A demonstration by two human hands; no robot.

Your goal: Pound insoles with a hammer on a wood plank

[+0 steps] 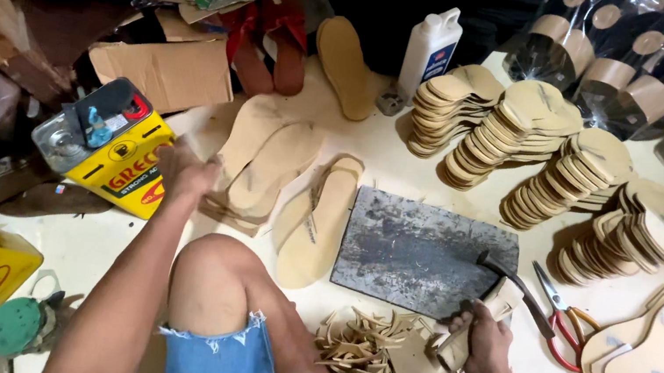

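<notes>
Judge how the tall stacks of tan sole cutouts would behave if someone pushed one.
The stacks of sole cutouts already lean and fan out, so a push would probably topple them. Each piece looks thin and flat, so likely light and bendy.

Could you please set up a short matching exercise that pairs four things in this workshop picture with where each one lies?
Things:
1. hammer
2. white bottle
3. red-handled scissors
4. yellow can

Places:
A. beside the left hand
B. in the right hand
C. behind the stacked soles
D. right of the dark slab

Pairs: 1-B, 2-C, 3-D, 4-A
</notes>
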